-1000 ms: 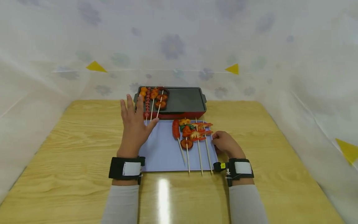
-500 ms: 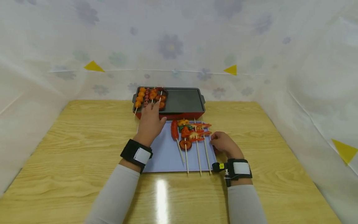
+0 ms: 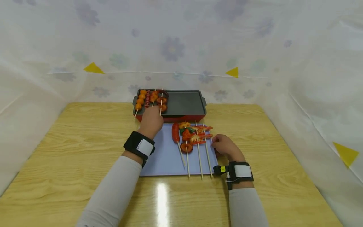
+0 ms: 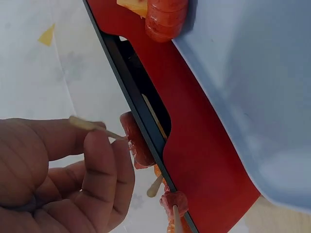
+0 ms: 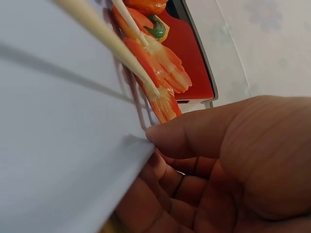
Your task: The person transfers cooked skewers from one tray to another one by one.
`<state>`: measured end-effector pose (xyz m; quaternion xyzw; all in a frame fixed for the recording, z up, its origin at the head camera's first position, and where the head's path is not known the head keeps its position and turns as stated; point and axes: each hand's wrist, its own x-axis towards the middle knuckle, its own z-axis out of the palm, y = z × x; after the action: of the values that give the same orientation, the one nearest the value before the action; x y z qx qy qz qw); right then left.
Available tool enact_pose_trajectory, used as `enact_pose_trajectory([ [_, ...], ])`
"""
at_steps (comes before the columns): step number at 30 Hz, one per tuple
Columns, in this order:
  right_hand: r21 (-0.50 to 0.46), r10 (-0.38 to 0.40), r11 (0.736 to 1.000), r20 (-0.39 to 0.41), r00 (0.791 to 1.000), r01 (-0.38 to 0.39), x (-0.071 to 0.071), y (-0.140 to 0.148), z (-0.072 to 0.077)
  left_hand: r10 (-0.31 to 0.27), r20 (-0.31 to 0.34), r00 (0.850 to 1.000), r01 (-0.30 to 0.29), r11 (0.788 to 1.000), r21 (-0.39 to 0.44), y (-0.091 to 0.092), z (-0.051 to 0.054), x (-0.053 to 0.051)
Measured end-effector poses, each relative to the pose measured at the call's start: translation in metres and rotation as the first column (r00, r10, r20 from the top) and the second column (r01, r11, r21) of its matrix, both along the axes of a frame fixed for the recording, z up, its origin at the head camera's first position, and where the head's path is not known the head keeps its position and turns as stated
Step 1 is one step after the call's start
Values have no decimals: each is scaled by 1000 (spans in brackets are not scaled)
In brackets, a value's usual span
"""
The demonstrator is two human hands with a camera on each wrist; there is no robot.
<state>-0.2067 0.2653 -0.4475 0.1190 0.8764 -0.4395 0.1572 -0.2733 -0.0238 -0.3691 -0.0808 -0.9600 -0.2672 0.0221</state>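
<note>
My left hand (image 3: 151,122) is at the front edge of a black grill pan (image 3: 185,102) with a red base (image 4: 199,145). Its thumb and curled fingers pinch the stick of a skewer with brown, round mushroom-like slices (image 3: 162,101); the stick's end (image 4: 82,123) shows in the left wrist view. Beside that skewer on the pan lie an orange ball skewer (image 3: 140,100), a thin red one (image 3: 147,97) and a chunky orange-brown one (image 3: 153,96). My right hand (image 3: 227,148) grips the right edge of a pale lavender tray (image 3: 167,157) between thumb and fingers.
On the tray's right half lie a red sausage skewer (image 3: 175,133), a mixed vegetable skewer (image 3: 186,147) and two shrimp skewers (image 3: 198,138). Several sticks overhang the tray's front edge. The wooden table (image 3: 85,151) runs back to a flowered sheet (image 3: 173,60) behind the pan.
My left hand has gone from spread above the tray's left side to the pan's front edge, and its fingers have curled at the skewer's stick. The right hand stays on the tray.
</note>
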Motion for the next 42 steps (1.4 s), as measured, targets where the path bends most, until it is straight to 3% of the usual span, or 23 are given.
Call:
enact_pose_trajectory([
  [6, -7, -2, 1000, 5, 1000, 2, -1, 0, -1, -11, 47, 999, 15, 996, -85, 0, -1, -1],
  [18, -31, 3, 1000, -5, 1000, -4, 0, 3, -3, 16, 17, 1000, -13, 986, -169, 10, -9, 0],
  [28, -30, 7, 1000, -17, 1000, -7, 0, -1, -3, 47, 76, 996, -41, 997, -71, 5, -14, 1],
  [33, -36, 8, 999, -17, 1000, -9, -1, -1, -2, 19, 75, 997, -20, 1000, 3, 3, -20, 3],
  [42, -28, 8, 1000, -6, 1000, -8, -2, 0, -2, 20, 18, 1000, -24, 979, 201, 2, -29, 24],
])
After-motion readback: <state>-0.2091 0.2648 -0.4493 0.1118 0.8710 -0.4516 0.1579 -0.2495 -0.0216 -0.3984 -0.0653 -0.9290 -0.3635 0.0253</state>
